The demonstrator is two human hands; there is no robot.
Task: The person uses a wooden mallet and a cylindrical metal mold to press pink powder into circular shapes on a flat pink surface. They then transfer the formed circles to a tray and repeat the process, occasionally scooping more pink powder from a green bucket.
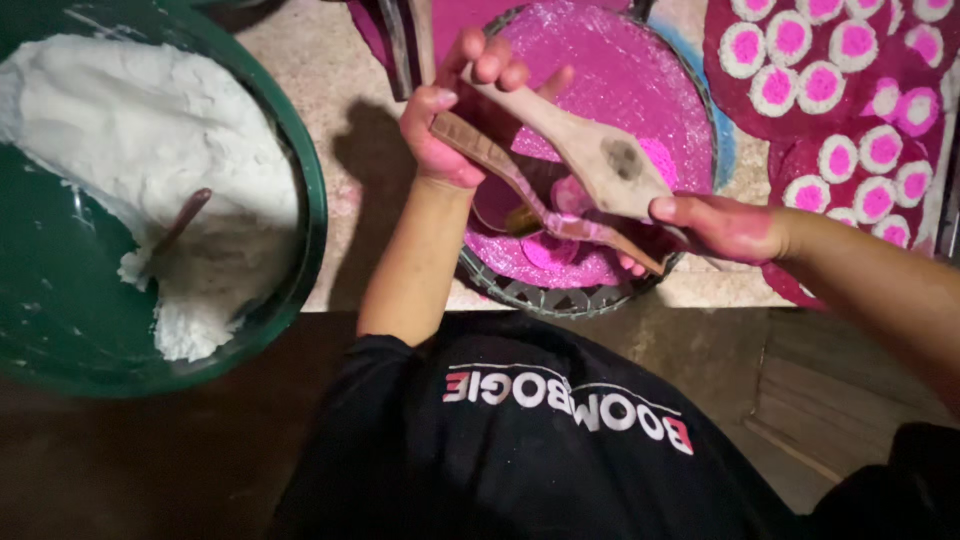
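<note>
My left hand (447, 125) is closed around the narrow handle of a wooden mould paddle (590, 145) with a dark round hollow. The same hand also holds the upper end of a thin pink-stained wooden stick (520, 188). My right hand (722, 226), stained pink, grips the paddle's wide end, thumb on top. The stick's lower tip passes just under that hand. Both hands hover over a round woven tray (560, 296) covered in bright pink powder.
A large green basin (300, 190) at the left holds white flour with a utensil handle (186, 218) stuck in it. Several round white cakes with pink centres (850, 100) lie on a pink sheet at the right. My black shirt fills the bottom.
</note>
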